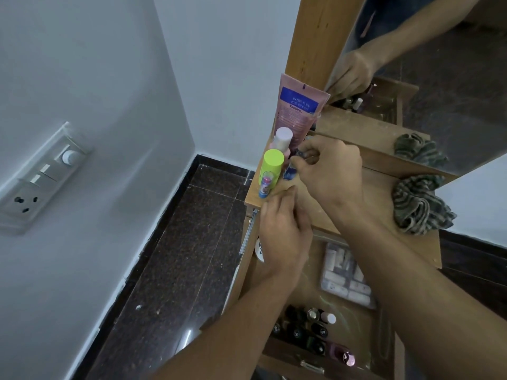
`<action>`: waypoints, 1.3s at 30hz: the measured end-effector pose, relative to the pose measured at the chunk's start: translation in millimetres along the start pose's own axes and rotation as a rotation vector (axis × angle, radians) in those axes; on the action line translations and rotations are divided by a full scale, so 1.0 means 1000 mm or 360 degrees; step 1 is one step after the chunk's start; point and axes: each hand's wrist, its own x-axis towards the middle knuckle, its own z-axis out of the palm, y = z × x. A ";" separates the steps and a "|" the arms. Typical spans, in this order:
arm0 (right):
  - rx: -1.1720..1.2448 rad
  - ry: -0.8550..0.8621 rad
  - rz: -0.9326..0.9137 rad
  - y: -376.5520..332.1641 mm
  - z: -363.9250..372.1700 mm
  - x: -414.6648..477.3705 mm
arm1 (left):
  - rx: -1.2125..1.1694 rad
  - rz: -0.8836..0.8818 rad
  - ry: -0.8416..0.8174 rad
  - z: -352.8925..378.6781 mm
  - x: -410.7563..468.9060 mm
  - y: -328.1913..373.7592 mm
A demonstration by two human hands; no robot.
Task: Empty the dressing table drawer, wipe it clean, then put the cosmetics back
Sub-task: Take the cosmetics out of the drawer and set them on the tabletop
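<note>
Nearest, the open wooden drawer (367, 333) holds glossy dark nail-polish bottles (315, 333) and a clear pouch (347, 275) of pale tubes. Above it the left hand (285, 229) hangs at the table (381, 185) edge, fingers bent down; whether it holds anything I cannot tell. The right hand (329, 171) pinches a small dark item (299, 154) beside a lime-capped bottle (270, 167), a lip-balm stick (265, 186) and a pink tube (296, 111) leaning on the mirror frame (310, 37). A crumpled striped cloth (419, 207) lies to the right. Grey walls (82, 78), speckled dark stone floor (192, 242).

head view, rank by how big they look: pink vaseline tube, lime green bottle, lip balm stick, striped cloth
1. striped cloth and pink vaseline tube, too alike to rank
2. lime green bottle
3. lip balm stick
</note>
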 end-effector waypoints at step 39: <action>-0.0640 -0.1224 -0.0319 0.007 -0.035 -0.178 | -0.0344 -0.0319 -0.0410 -0.070 -0.065 -0.050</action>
